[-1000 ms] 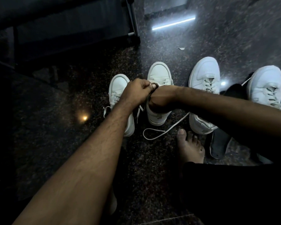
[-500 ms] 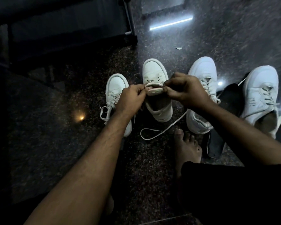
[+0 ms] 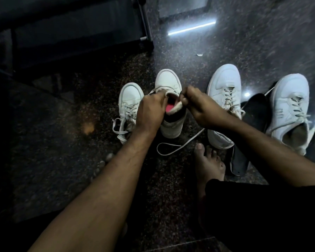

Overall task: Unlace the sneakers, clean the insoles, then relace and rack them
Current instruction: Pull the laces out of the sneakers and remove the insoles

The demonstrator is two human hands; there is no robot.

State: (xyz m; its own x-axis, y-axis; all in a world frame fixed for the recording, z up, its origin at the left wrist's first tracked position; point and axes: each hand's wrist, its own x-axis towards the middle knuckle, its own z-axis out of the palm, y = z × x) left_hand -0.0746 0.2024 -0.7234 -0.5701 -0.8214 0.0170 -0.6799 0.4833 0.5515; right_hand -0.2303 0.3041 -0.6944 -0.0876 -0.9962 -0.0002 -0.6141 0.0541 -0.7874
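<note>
Several white sneakers stand in a row on the dark floor. My left hand (image 3: 150,110) grips the collar of the unlaced second sneaker (image 3: 170,113) from the left. My right hand (image 3: 198,104) pinches the pale edge of its insole (image 3: 173,110), which curls up out of the opening and shows a pink underside. A loose white lace (image 3: 178,144) lies on the floor in front of that sneaker. The leftmost sneaker (image 3: 129,100) and the two on the right (image 3: 224,99) (image 3: 289,106) have laces in them.
A dark shoe rack (image 3: 80,30) stands at the back left. Black insoles (image 3: 251,113) lie between and beside the right two sneakers. My bare foot (image 3: 209,160) rests on the speckled granite floor (image 3: 62,142) near the lace.
My right hand came out of the sneaker's opening and now pulls the insole up, showing its pink underside. The left hand shifted to hold the collar.
</note>
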